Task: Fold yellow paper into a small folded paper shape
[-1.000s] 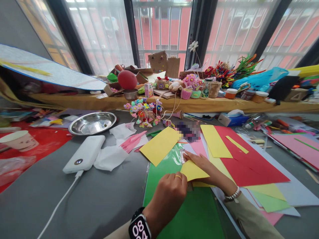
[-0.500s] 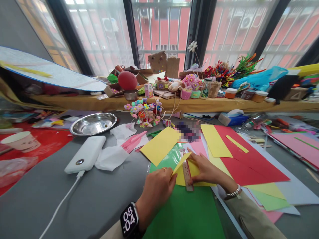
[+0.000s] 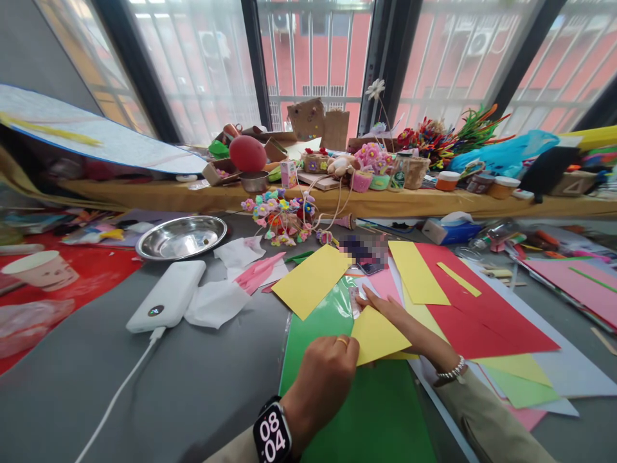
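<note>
On my feed the left hand (image 3: 328, 373) has its fingers clamped on yellow paper (image 3: 380, 334), well short of the bench's (image 3: 216, 373) back edge; right hand's (image 3: 398, 321) at the ruler (image 3: 354, 297), can't tell its grip.

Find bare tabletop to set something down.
Gray tabletop shows in two patches: between the power bank's cable and the green sheet, nearer than the white scraps, bordered by the left hand's smartwatch; and left of the cable, up to the red cover. Crowded: the windowsill, and right of the green sheet, where yellow pieces overlap red paper.
</note>
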A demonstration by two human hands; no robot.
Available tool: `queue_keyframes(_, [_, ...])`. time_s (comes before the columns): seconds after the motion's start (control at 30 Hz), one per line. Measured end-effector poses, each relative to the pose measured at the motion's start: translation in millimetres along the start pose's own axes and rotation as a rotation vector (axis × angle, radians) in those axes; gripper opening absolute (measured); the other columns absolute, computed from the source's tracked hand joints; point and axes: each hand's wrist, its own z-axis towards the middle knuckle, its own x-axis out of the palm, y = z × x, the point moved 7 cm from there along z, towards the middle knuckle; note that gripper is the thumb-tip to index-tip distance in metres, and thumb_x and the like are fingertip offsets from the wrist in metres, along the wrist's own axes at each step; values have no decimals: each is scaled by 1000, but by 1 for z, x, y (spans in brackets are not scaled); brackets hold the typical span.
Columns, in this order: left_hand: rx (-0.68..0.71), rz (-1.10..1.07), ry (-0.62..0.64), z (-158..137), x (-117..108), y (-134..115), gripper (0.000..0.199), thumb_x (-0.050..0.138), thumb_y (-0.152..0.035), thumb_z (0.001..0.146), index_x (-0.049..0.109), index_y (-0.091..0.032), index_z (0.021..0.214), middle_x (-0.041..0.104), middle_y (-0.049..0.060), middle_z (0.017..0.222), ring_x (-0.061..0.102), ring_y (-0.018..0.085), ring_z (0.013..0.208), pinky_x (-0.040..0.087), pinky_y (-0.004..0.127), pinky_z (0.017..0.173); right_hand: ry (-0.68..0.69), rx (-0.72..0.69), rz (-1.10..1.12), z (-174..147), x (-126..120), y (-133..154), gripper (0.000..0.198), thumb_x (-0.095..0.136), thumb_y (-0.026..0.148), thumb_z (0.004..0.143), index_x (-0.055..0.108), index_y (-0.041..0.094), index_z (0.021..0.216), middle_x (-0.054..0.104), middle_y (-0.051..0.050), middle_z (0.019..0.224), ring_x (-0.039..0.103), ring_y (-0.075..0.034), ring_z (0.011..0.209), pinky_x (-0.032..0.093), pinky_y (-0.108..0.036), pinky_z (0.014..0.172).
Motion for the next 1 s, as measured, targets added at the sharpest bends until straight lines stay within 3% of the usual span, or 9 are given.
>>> queue_keyframes(0.2, [41, 12, -56, -2, -3, -5, 21, 39, 3, 59, 42, -18, 61, 49, -1, 52, 46, 15, 43, 29, 25, 39, -17, 98, 25, 13, 11, -19, 64, 35, 37, 79, 1, 24, 131, 38, -5, 127, 35, -25, 114, 6, -53, 95])
queue_keyframes(0.33, [48, 11, -67, -2, -4, -8, 21, 39, 3, 61, 42, -17, 61, 49, -1, 52, 45, 16, 43, 30, 26, 39, -48, 107, 28, 15, 12, -21, 59, 33, 34, 80, 6, 23, 131, 43, -4, 124, 39, -25, 112, 9, -52, 95])
queue_keyframes(0.63, [63, 9, -96, -6, -7, -10, 20, 38, 2, 68, 45, -16, 66, 49, -1, 52, 45, 15, 42, 31, 25, 39, -69, 48, 87, -1, -11, 12, 68, 45, 43, 73, 11, 27, 131, 38, -6, 127, 35, -28, 114, 9, -54, 93])
queue_keyframes(0.8, [86, -17, -125, -10, -9, -15, 19, 36, 1, 71, 49, -12, 75, 51, 0, 55, 47, 15, 44, 33, 25, 39, -38, 40, 58, -4, -13, 20, 63, 49, 45, 70, 26, 28, 127, 25, -7, 134, 27, -30, 118, 8, -55, 93])
queue_keyframes(0.93, [113, -65, -142, -11, -16, -21, 19, 35, 0, 72, 50, -10, 79, 52, 1, 55, 48, 15, 44, 34, 25, 40, -64, 53, 130, -4, -15, 22, 68, 44, 40, 74, 12, 23, 131, 37, -8, 127, 31, -24, 117, 4, -50, 96])
queue_keyframes(1.0, [140, -99, -170, -12, -22, -28, 20, 35, -2, 73, 52, -9, 82, 54, 2, 56, 48, 14, 44, 33, 25, 39, -45, 72, 106, -3, -13, 20, 85, 55, 45, 64, 11, 19, 131, 36, -11, 128, 30, -27, 117, 4, -49, 97])
